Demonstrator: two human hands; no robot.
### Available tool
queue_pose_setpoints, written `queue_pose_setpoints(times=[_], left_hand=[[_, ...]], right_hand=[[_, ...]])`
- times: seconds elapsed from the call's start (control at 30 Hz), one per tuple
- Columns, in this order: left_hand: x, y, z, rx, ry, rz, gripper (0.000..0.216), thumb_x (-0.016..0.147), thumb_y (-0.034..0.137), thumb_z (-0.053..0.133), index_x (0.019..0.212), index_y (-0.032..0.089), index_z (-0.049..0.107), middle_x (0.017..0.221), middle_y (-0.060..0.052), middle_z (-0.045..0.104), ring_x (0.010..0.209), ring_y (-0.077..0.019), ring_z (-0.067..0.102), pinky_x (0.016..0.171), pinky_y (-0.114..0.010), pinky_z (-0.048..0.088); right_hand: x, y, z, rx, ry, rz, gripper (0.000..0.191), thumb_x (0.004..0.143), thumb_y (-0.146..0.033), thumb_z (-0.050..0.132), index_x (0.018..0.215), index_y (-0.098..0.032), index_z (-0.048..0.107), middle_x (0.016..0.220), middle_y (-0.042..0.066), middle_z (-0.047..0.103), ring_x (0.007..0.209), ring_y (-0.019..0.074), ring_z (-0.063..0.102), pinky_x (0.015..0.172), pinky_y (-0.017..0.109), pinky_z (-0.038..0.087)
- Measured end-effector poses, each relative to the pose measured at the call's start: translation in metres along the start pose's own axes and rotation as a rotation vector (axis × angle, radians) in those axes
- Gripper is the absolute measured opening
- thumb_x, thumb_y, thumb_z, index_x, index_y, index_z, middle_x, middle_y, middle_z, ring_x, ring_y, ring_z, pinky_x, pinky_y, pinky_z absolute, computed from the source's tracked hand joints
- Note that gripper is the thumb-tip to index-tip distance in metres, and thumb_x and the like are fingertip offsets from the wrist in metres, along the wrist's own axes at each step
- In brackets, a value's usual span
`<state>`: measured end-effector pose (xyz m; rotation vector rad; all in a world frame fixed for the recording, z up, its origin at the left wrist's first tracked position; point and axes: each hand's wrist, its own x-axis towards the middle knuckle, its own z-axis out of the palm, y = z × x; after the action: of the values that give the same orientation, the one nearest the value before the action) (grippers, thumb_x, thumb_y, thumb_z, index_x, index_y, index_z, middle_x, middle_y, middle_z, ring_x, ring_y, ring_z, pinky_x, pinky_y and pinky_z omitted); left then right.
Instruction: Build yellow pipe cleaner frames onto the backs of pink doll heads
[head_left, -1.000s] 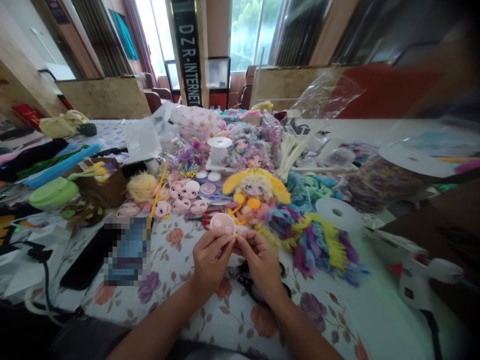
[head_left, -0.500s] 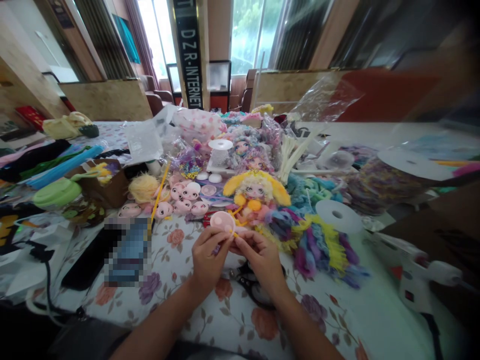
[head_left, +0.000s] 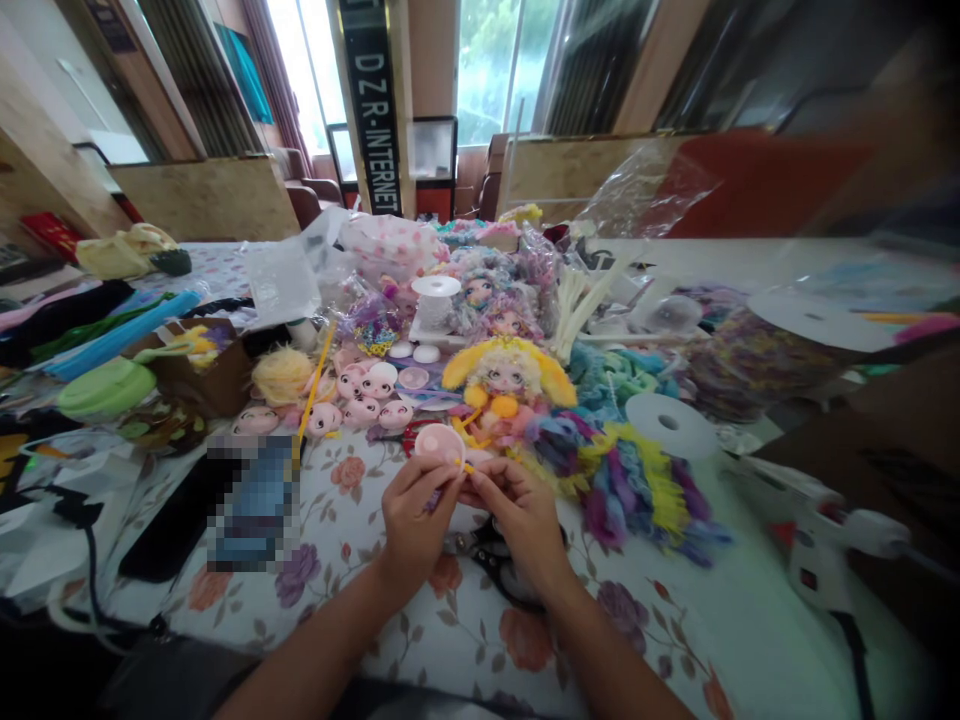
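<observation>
In front of me a hollow pink doll face shell [head_left: 439, 441] is held with its open inside turned up. My left hand [head_left: 421, 512] pinches the shell at its near rim. A short yellow piece [head_left: 466, 468], perhaps chenille stem, crosses from the rim to my right hand [head_left: 523, 510]. The right fingertips are closed on that piece, close against the left ones. Black-handled scissors [head_left: 491, 565] lie on the flowered cloth [head_left: 352, 620], partly covered by the right hand. Just beyond sits a doll [head_left: 506, 378] with long yellow ears.
Several pink doll faces [head_left: 361, 411] lie left of the doll. Colourful yarn [head_left: 630, 485] and a white spool [head_left: 670, 424] are on the right, near a glue gun [head_left: 825, 530]. A black phone-like slab [head_left: 169, 520] and green-lidded jar [head_left: 106, 388] stand left.
The view has shifted slightly. Both hands keep almost the same pose around the pink shell and the yellow piece.
</observation>
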<state>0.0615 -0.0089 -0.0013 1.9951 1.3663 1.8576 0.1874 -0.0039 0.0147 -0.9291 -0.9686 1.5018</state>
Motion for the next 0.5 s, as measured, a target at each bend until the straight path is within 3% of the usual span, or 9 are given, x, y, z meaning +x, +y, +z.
queue_pose_setpoints(times=[0.23, 0.5], left_hand=[[0.0004, 0.0014, 0.0000, -0.045, -0.039, -0.004, 0.013, 0.077, 0.008, 0.062, 0.085, 0.018, 0.067, 0.078, -0.002, 0.063, 0.073, -0.0112, 0.061, 0.069, -0.023, 0.053], [-0.0013, -0.0004, 0.0003, -0.049, -0.091, -0.025, 0.011, 0.078, 0.010, 0.062, 0.083, 0.018, 0.068, 0.079, -0.003, 0.064, 0.076, -0.0122, 0.062, 0.071, -0.023, 0.053]], right_hand=[[0.0016, 0.0006, -0.0016, -0.042, 0.005, -0.016, 0.025, 0.068, -0.039, 0.075, 0.069, -0.017, 0.064, 0.066, 0.000, 0.066, 0.065, 0.0153, 0.065, 0.071, 0.033, 0.059], [0.0058, -0.0017, -0.0058, -0.055, -0.032, 0.020, 0.025, 0.065, -0.039, 0.076, 0.069, -0.016, 0.068, 0.066, 0.001, 0.068, 0.064, 0.0178, 0.067, 0.072, 0.037, 0.060]])
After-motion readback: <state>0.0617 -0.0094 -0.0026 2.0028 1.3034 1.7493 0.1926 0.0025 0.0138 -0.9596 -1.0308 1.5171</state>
